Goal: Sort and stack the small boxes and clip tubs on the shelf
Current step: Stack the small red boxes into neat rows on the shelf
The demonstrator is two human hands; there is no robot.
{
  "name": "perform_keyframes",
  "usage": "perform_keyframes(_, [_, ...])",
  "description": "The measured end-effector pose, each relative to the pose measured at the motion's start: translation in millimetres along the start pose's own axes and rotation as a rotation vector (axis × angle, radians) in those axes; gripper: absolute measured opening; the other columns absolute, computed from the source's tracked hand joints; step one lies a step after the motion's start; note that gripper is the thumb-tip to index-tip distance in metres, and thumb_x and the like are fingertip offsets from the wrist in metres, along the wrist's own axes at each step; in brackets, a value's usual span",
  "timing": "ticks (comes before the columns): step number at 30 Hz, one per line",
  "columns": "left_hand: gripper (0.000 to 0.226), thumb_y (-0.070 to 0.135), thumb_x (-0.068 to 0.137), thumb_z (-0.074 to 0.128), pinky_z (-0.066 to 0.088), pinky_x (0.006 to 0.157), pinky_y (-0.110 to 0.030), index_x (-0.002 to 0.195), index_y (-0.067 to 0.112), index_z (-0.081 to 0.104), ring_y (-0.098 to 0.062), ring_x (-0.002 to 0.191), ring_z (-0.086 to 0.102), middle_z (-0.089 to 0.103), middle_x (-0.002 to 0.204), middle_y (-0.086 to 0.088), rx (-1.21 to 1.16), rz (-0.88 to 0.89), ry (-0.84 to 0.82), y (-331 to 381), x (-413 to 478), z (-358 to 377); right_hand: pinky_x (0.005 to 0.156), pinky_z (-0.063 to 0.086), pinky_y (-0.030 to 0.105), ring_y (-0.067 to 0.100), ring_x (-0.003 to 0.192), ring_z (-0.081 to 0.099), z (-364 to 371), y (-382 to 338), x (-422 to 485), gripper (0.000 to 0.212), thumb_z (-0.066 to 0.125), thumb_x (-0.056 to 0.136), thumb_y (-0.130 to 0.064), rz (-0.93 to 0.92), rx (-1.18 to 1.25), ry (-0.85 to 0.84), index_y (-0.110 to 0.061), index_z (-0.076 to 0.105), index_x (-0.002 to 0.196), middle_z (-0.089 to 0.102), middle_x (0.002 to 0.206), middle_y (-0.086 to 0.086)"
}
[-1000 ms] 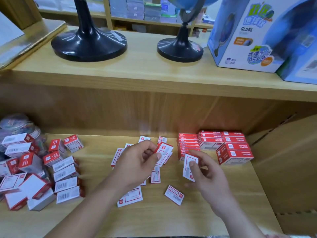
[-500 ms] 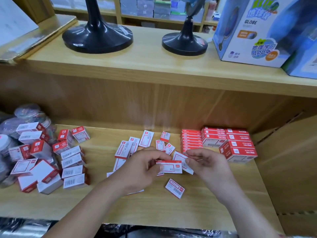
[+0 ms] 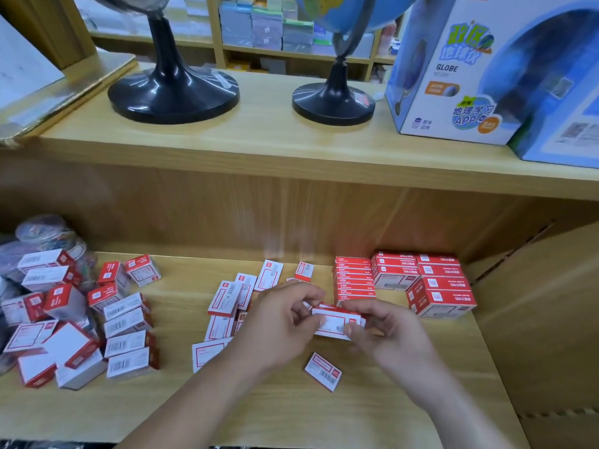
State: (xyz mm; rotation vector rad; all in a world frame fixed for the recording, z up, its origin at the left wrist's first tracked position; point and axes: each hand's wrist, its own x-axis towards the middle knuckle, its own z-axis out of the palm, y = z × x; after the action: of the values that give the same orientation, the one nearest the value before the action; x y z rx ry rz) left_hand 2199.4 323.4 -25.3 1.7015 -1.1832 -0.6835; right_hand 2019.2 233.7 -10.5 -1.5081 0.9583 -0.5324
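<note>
Red-and-white small box [image 3: 335, 323] at frame centre, its ends pinched by the left hand [image 3: 278, 322] and right hand [image 3: 389, 335] just above the wooden shelf [image 3: 356, 416]. Neat stacks [image 3: 424, 283] stand right of centre; loose boxes [image 3: 81, 322] and clip tubs [image 3: 48, 234] crowd the left edge.

This is a stationery shop. Wooden shelves [image 3: 291, 150] carry globes [image 3: 334, 102], a globe box [image 3: 453, 76] and many identical small boxes [image 3: 440, 286]. Behind stand stacked paper packs [image 3: 265, 27].

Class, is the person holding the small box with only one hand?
No, the left hand and the right hand both pinch the small box between them.
</note>
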Motion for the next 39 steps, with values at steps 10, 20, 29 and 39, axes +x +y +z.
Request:
perform_keyframes(10, [0.030, 0.020, 0.085, 0.070, 0.041, 0.072, -0.019, 0.112, 0.033, 0.067, 0.000, 0.084, 0.053, 0.058, 0.093, 0.020, 0.425, 0.163, -0.202, -25.2, 5.4, 20.5, 0.093, 0.054, 0.035, 0.010, 0.099, 0.071, 14.9, 52.8, -0.3, 0.039, 0.069, 0.083, 0.002, -0.080, -0.115, 0.100, -0.033, 0.074, 0.100, 0.076, 0.101, -0.011])
perform_keyframes(20, [0.026, 0.016, 0.081, 0.074, 0.054, 0.070, -0.029, 0.105, 0.027, 0.072, -0.006, 0.074, 0.061, 0.058, 0.087, 0.011, 0.304, 0.102, -0.201, -29.3, 5.5, 26.6, 0.073, 0.054, 0.029, 0.005, 0.079, 0.062, -0.1, 60.9, -1.5, 0.036, 0.078, 0.078, -0.010, -0.260, -0.500, 0.167, -0.025, 0.073, 0.110, 0.056, 0.095, -0.018])
perform_keyframes(29, [0.023, 0.010, 0.086, 0.065, 0.051, 0.066, -0.030, 0.103, 0.025, 0.068, -0.007, 0.072, 0.057, 0.060, 0.077, 0.012, 0.298, 0.086, -0.221, -34.8, 3.7, 23.5, 0.064, 0.034, 0.005, -0.007, 0.068, 0.051, -0.4, 48.2, -2.8, 0.023, 0.078, 0.080, -0.014, -0.241, -0.687, 0.137, -0.026, 0.073, 0.099, 0.050, 0.072, -0.023])
perform_keyframes(39, [0.030, 0.026, 0.084, 0.074, 0.051, 0.086, -0.029, 0.113, 0.028, 0.068, -0.008, 0.095, 0.060, 0.065, 0.102, 0.015, 0.345, 0.109, -0.134, -30.0, 48.2, -16.8, 0.069, 0.051, 0.034, 0.013, 0.093, 0.059, -11.6, -2.0, 30.2, 0.022, 0.064, 0.091, -0.042, -0.392, -1.011, 0.135, -0.033, 0.065, 0.111, 0.050, 0.097, -0.014])
